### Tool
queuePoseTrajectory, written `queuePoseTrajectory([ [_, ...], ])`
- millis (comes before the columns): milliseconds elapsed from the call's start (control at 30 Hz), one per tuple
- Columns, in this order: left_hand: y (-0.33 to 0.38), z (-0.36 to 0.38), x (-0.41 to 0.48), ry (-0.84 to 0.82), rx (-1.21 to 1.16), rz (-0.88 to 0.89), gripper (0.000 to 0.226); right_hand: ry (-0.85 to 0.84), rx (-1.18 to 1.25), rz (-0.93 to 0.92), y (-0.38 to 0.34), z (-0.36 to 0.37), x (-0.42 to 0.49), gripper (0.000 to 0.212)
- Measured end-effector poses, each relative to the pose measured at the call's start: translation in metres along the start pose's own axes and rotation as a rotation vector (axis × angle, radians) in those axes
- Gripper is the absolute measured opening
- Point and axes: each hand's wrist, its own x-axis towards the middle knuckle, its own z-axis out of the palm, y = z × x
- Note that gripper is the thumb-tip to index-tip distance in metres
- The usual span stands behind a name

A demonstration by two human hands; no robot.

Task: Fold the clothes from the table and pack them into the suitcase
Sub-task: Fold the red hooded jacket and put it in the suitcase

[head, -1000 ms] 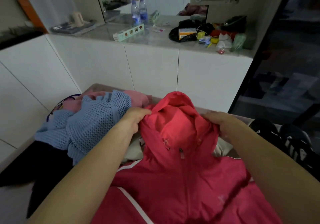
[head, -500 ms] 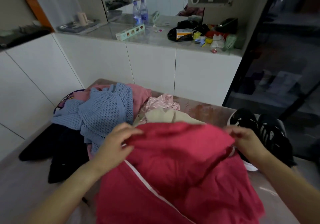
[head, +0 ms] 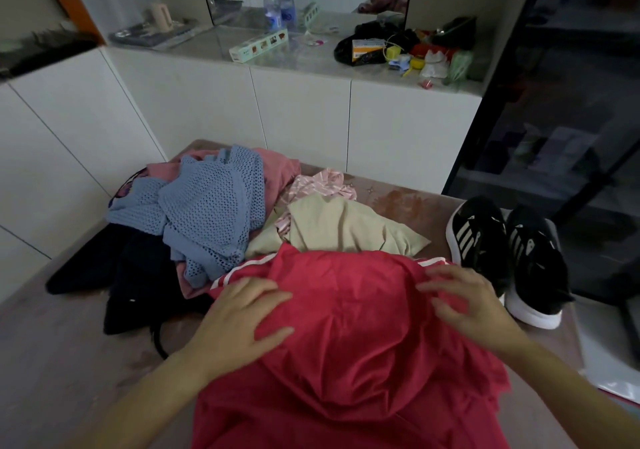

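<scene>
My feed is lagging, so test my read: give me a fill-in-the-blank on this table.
1. The left hand and right hand both rest on the ____ jacket.
2. The black sneakers stand near the table's ____ edge.
3. The blue sweater lies ____ of the beige garment.
Missing words: red; right; left.

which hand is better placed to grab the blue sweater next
Left, probably. The left hand rests flat on the red jacket on the side nearest the blue sweater; the right hand is across the jacket, by the black shoes.
</scene>
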Motion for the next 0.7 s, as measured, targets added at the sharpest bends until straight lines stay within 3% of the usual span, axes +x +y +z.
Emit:
queuePoseTrajectory([
  [67,0.001,0.003,0.033,-0.008,0.008,-0.126,0.068,-0.066,-0.115,0.048,-0.010,0.002,0.027,0.051],
  [167,-0.014,0.013,0.069,-0.276,0.039,-0.354,0.106,-0.376,-0.344,0.174,-0.020,0.011,0.060,0.097],
  [233,-0.021,0.014,0.081,-0.425,0.082,-0.419,0.108,-0.506,-0.415,0.238,-0.023,0.017,0.073,0.111],
  [333,-0.024,0.010,0.083,-0.473,0.084,-0.452,0.085,-0.541,-0.505,0.218,-0.022,0.022,0.075,0.092],
  [467,-0.028,0.000,0.080,-0.524,-0.116,-0.431,0.054,-0.461,-0.621,0.144,-0.034,0.007,0.069,0.061],
  [567,-0.016,-0.017,0.081,-0.340,0.055,-0.267,0.036,-0.255,-0.759,0.098,-0.047,-0.009,0.057,0.044],
  [633,-0.004,-0.029,0.076,-0.180,0.123,-0.153,0.037,-0.074,-0.715,0.073,-0.054,-0.017,0.040,0.034],
  [700,0.012,-0.044,0.062,-0.138,0.093,-0.101,0.038,0.045,-0.671,-0.006,-0.057,-0.024,0.017,0.034],
])
